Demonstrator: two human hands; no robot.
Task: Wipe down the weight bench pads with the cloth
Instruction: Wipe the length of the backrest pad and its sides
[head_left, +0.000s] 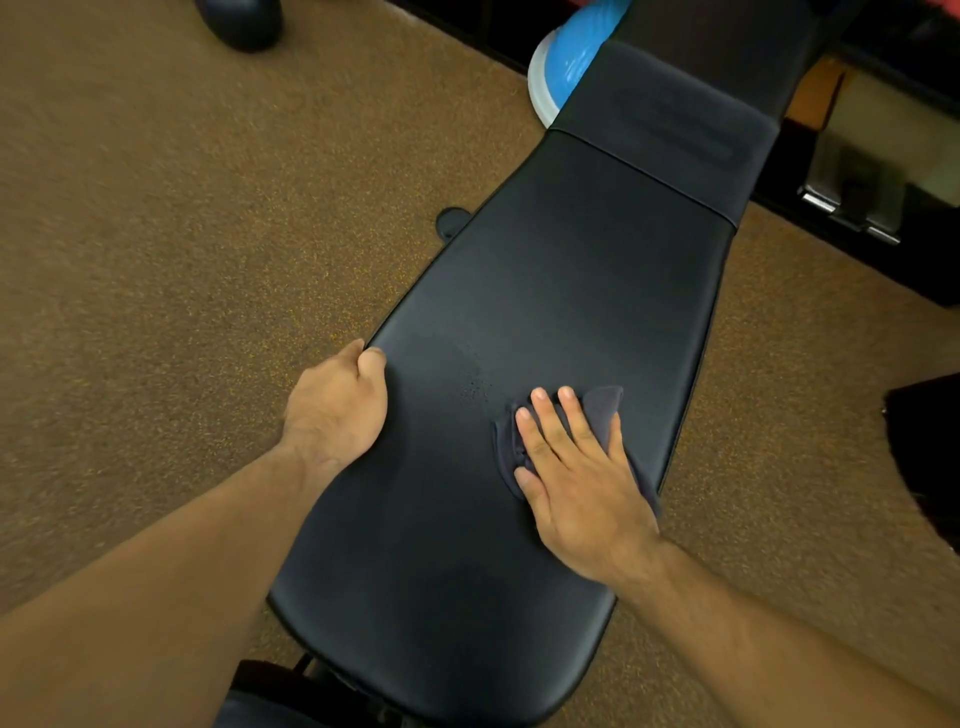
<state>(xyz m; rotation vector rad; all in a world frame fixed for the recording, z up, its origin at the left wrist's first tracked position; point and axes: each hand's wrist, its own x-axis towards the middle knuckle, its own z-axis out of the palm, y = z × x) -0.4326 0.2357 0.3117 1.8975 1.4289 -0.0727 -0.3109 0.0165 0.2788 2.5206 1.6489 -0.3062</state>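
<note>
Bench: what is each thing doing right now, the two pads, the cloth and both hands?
long pad: flat, with small droplets beside the cloth.
far pad: untouched.
cloth: crumpled, pressed onto the long pad.
right hand: fingers straight, pressing the cloth.
left hand: fingers curled over the long pad's left edge.

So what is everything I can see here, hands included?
long bench pad: one, black, centre, running from near to far
far bench pad: one, black, beyond the long pad, upper right
cloth: one, dark grey-blue, on the long pad under the right hand
droplets: one small patch, pale, on the long pad left of the cloth
dome: one, blue with white rim, behind the bench at top
round object: one, dark, on the floor at top left
floor: one, speckled brown, all round the bench
left hand: one, grips the long pad's left edge
right hand: one, flat on the cloth
</note>
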